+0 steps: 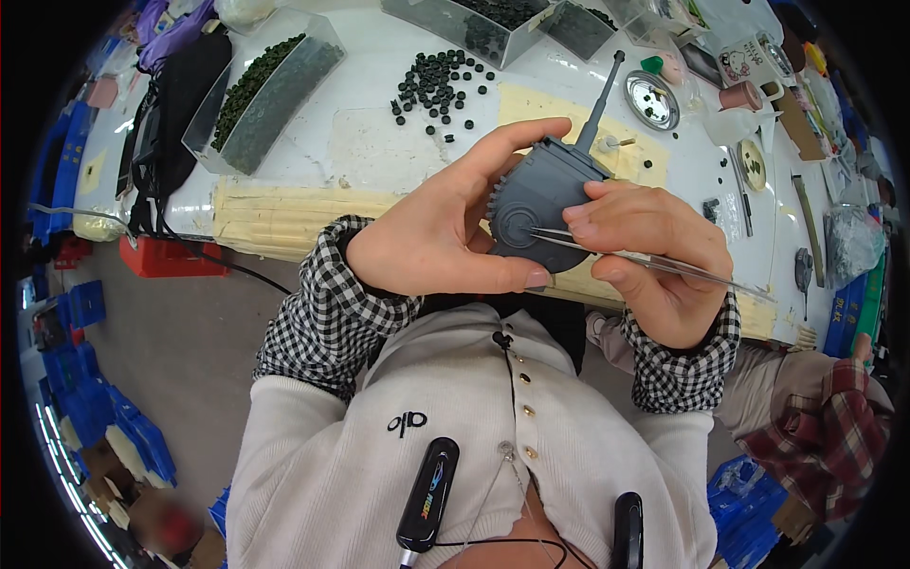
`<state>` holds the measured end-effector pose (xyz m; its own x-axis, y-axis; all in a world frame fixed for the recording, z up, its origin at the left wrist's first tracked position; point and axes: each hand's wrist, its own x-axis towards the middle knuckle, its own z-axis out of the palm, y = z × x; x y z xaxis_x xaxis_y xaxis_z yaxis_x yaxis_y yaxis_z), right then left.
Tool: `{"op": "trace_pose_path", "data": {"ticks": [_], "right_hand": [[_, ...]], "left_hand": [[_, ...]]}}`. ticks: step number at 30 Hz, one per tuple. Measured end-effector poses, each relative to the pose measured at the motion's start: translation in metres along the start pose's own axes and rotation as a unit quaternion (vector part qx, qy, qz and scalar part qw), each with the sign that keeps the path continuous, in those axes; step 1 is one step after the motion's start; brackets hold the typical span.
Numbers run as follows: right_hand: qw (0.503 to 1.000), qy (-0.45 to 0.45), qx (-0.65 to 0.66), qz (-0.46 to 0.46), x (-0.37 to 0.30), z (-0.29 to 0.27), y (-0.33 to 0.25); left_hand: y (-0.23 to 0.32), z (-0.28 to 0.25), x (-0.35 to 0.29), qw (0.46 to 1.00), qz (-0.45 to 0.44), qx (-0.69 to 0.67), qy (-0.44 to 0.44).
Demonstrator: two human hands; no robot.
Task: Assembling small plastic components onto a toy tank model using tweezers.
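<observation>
A grey plastic model tank turret (pixel 548 194) with a long gun barrel (pixel 599 102) is held up over the table's near edge, the barrel pointing away and to the right. My left hand (pixel 453 213) grips its left side, fingers behind and thumb along the lower edge. Metal tweezers (pixel 654 263) lie pinched between the thumb and fingers of my right hand (pixel 659 248). Their tips touch the round ring detail on the turret's face. The fingertips of my right hand also rest near the turret's right side. Whether the tips hold a tiny part is too small to tell.
Small black round parts (pixel 438 87) lie scattered beyond my hands. A clear bin (pixel 270 100) of dark green pieces stands at the left, another clear bin (pixel 483 28) at the back. A round metal dish (pixel 652 100) sits at the right; a person's plaid sleeve (pixel 815 427) shows lower right.
</observation>
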<state>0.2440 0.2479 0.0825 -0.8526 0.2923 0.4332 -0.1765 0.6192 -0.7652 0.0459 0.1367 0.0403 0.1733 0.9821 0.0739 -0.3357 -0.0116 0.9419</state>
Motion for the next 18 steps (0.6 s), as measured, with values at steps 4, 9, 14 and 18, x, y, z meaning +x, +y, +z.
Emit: {"op": "trace_pose_path", "data": {"ticks": [4, 9, 14, 18], "right_hand": [[0.998, 0.041, 0.049, -0.003, -0.002, 0.0, 0.001], [0.989, 0.083, 0.104, -0.059, -0.007, 0.003, 0.0], [0.976, 0.104, 0.141, -0.132, -0.009, 0.0, -0.007], [0.979, 0.085, 0.1, -0.154, -0.018, -0.012, -0.012]], "left_hand": [[0.005, -0.006, 0.001, 0.997, -0.064, -0.032, -0.018], [0.004, -0.015, 0.007, 0.987, -0.082, -0.106, -0.084], [-0.001, -0.022, 0.011, 0.967, -0.058, -0.196, -0.15], [-0.003, -0.029, 0.015, 0.943, -0.064, -0.247, -0.213]]}}
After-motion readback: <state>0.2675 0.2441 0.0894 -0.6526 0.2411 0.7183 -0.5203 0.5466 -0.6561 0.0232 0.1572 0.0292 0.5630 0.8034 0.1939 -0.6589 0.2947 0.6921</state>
